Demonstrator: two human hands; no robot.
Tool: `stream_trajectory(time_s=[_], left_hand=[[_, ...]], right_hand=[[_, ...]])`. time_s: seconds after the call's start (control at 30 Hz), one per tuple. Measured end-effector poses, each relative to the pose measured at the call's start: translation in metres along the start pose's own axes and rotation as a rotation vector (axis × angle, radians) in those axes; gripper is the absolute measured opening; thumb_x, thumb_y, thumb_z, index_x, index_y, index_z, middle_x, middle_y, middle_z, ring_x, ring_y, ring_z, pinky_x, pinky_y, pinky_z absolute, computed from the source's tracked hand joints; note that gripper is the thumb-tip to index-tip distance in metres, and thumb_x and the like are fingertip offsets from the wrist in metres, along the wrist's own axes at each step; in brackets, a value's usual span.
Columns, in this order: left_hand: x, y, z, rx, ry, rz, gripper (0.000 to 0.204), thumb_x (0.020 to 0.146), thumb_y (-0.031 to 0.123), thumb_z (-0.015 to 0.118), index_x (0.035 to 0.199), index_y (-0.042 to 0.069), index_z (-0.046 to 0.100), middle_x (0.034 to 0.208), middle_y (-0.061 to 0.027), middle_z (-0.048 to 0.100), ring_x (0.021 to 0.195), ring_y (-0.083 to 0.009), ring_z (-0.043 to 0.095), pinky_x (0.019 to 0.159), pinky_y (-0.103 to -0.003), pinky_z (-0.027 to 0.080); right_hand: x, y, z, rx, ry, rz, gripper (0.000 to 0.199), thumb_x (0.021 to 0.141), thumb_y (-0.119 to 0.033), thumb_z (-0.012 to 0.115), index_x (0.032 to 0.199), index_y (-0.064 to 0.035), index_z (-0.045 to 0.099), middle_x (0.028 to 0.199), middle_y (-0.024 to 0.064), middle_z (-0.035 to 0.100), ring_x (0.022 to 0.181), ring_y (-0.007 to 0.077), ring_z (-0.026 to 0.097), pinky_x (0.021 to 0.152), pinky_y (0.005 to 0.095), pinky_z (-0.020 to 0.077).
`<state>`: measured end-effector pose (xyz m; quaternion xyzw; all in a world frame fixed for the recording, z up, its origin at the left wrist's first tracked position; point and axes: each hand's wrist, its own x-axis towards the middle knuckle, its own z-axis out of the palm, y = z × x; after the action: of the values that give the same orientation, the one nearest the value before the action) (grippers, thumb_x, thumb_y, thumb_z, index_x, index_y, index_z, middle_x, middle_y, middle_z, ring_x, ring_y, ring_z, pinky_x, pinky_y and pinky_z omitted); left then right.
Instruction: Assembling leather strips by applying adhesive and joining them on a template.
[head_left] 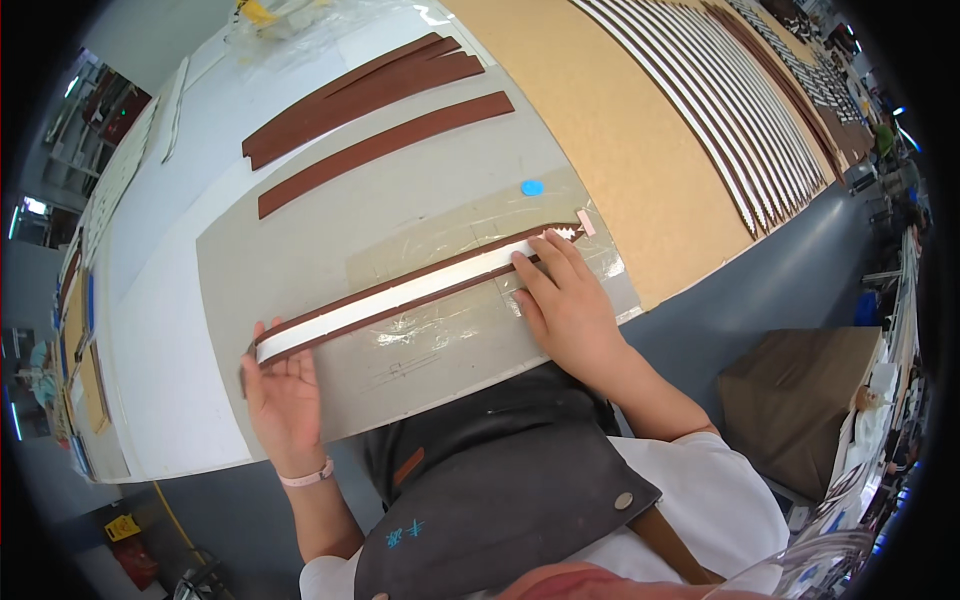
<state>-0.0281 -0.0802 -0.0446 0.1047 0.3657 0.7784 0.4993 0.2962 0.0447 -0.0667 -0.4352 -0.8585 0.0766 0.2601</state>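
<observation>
Brown-edged white strip [390, 297], one: lying aslant across the near half of the grey mat [270, 262]. Left hand [287, 400], near the mat's left edge: thumb and fingers closed on the strip's left end, fingers passing beneath. Right hand [575, 310], toward the mat's right edge: fingertips resting on the strip short of its tip, thumb spread apart.

Left hand [287, 405]: palm up, fingers [293, 367] extended, left of the torso [490, 500]
Right hand [575, 315]: palm down, fingers [538, 281] bent, ahead of it
</observation>
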Motion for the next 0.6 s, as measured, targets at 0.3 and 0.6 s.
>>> stream_trajectory(time_s=[0.3, 0.6], left_hand=[[-0.002, 0.050, -0.076, 0.332, 0.280, 0.190, 0.022, 0.105, 0.008, 0.059, 0.126, 0.002, 0.061, 0.118, -0.0091, 0.069, 0.097, -0.0156, 0.070, 0.086, -0.028, 0.060], [0.001, 0.056, -0.078, 0.732, 0.341, 0.306, 0.051, 0.102, 0.005, 0.061, 0.150, 0.006, 0.044, 0.114, -0.0051, 0.067, 0.096, -0.0096, 0.065, 0.077, -0.024, 0.057]], right_hand=[[0.001, 0.003, -0.002, 0.064, 0.024, -0.003, 0.040, 0.091, -0.011, 0.072, 0.129, 0.0002, 0.064, 0.137, 0.0218, 0.057, 0.136, 0.0430, 0.051, 0.108, 0.0481, 0.0472], [-0.001, 0.005, 0.000, 0.076, 0.037, 0.002, 0.040, 0.090, -0.011, 0.072, 0.127, 0.0001, 0.065, 0.136, 0.0209, 0.059, 0.135, 0.0418, 0.051, 0.108, 0.0480, 0.0472]])
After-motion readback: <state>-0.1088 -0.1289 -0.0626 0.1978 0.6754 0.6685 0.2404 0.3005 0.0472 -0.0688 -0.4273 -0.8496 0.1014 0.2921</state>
